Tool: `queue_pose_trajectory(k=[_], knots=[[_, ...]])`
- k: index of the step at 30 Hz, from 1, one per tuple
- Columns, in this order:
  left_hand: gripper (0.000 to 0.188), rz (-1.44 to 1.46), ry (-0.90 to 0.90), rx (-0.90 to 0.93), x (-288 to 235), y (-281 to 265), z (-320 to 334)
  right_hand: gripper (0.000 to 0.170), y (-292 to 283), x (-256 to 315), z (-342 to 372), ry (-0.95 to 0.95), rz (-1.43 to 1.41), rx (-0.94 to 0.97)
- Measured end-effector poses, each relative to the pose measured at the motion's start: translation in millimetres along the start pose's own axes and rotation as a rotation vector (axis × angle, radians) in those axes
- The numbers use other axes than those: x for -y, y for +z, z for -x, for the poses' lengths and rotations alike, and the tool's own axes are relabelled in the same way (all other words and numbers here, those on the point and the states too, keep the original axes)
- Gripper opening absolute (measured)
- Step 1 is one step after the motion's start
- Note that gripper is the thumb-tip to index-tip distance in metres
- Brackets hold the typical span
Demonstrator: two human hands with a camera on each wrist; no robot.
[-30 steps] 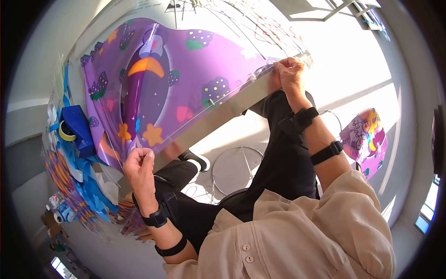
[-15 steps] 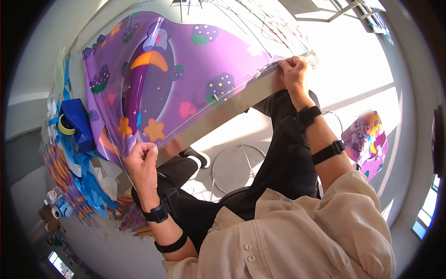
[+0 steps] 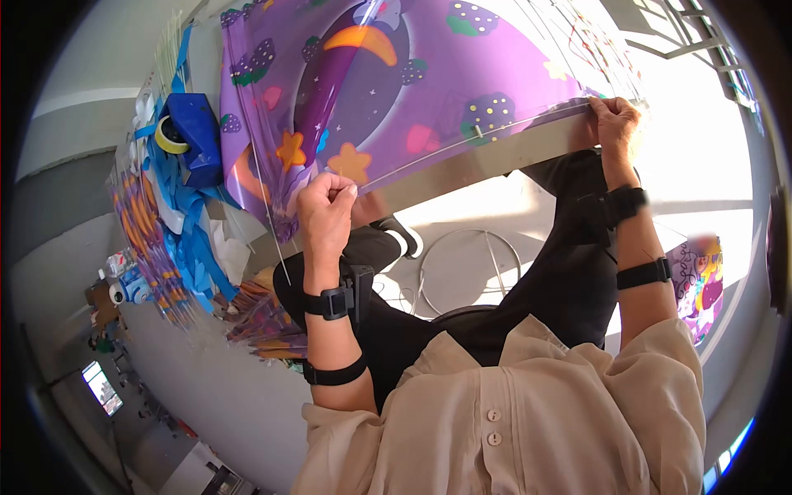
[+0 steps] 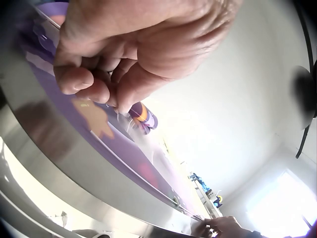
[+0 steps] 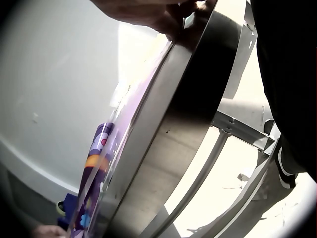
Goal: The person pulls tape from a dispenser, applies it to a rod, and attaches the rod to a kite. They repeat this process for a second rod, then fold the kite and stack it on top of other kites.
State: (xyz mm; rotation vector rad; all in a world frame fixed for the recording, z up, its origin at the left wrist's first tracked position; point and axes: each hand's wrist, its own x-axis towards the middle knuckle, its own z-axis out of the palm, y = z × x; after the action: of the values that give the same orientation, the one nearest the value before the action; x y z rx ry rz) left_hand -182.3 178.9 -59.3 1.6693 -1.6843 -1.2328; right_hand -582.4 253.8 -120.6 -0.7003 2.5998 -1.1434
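A purple printed plastic sheet [image 3: 450, 87], with strawberries, stars and a moon, lies along the near edge of the table. A thin white rod [image 3: 412, 163] runs along its near side. My left hand [image 3: 323, 219] is at the near left end, thumb and fingertips pinched together; clear film [image 4: 128, 120] shows at the tips in the left wrist view. At the far right corner of the sheet, my right hand [image 3: 617, 130] pinches the edge by the rod's end. Its fingertips are partly hidden in the right wrist view.
The table's metal edge [image 3: 470, 172] runs between the hands. At left stand a blue tape dispenser [image 3: 194, 140] with a yellow tape roll [image 3: 172, 134], blue strips [image 3: 194, 264] and bundled printed sheets [image 3: 153, 256]. A round hoop [image 3: 470, 272] lies below; thin sticks [image 3: 582, 37] lie at back right.
The head view has turned, so the sheet and both hands appear farther right and higher. Both hands keep their places on the near side of the sheet.
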Motion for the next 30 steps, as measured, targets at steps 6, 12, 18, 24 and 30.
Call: queue_pose_trajectory(k=[6,12,18,24,30], knots=[[0.005,-0.173,0.030,-0.018,-8.1,4.3,-5.3,0.023,1.8,-14.2,-10.9,0.004,0.095,0.010],[0.003,-0.218,0.000,-0.021,-8.9,8.2,-5.6,0.025,1.7,-17.8,-14.9,-0.017,0.136,0.013],[0.007,-0.280,-0.020,-0.031,-4.0,9.9,-8.4,0.027,0.4,-19.6,-16.7,-0.011,0.153,0.027],[0.009,-0.433,-0.068,-0.042,-10.9,13.0,-12.2,0.026,-0.2,-17.6,-16.7,-0.004,0.160,0.022],[0.010,-0.370,-0.062,-0.062,-8.4,12.1,-13.2,0.027,0.2,-18.6,-17.7,-0.002,0.149,0.034]])
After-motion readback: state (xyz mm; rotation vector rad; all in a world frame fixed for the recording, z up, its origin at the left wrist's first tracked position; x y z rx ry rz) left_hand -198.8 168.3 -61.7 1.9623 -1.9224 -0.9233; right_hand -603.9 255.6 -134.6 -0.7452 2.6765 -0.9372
